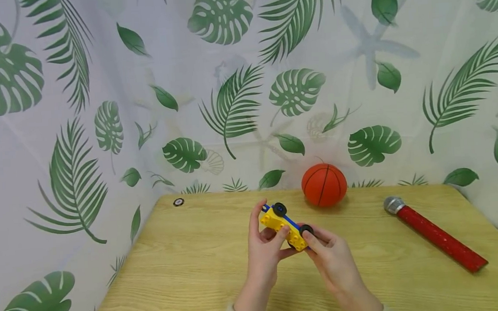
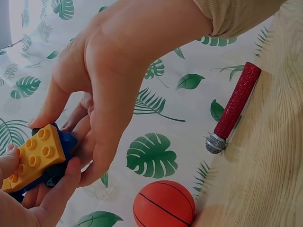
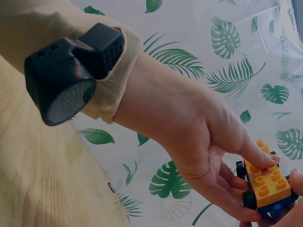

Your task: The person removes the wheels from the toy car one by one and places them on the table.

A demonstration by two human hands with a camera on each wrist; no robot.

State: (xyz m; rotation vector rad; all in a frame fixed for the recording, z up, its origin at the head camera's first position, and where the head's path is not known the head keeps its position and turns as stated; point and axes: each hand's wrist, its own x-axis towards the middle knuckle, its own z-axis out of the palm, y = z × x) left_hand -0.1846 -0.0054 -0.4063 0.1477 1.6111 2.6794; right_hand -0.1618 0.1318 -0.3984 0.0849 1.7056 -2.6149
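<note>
Both hands hold a toy car (image 1: 272, 220) made of a yellow studded block on a blue base with black wheels (image 1: 280, 209). It is tilted, studs facing the person, above the table. My left hand (image 1: 263, 249) grips its left end, thumb on the studs and index finger at the blue tip. Around the other end, my right hand (image 1: 334, 259) pinches with the thumb beside a wheel. In the left wrist view, fingers surround the yellow block (image 2: 41, 150). The right wrist view shows a thumb pressed on the car's studs (image 3: 270, 184); some fingers are hidden behind the car.
A red basketball (image 1: 324, 185) sits at the table's back edge. To the right lies a microphone (image 1: 438, 234) with a glittery red handle. A small black-and-white disc (image 1: 178, 202) is at the back left of the wooden table (image 1: 175, 274). Leaf-print cloth (image 1: 237, 104) hangs behind.
</note>
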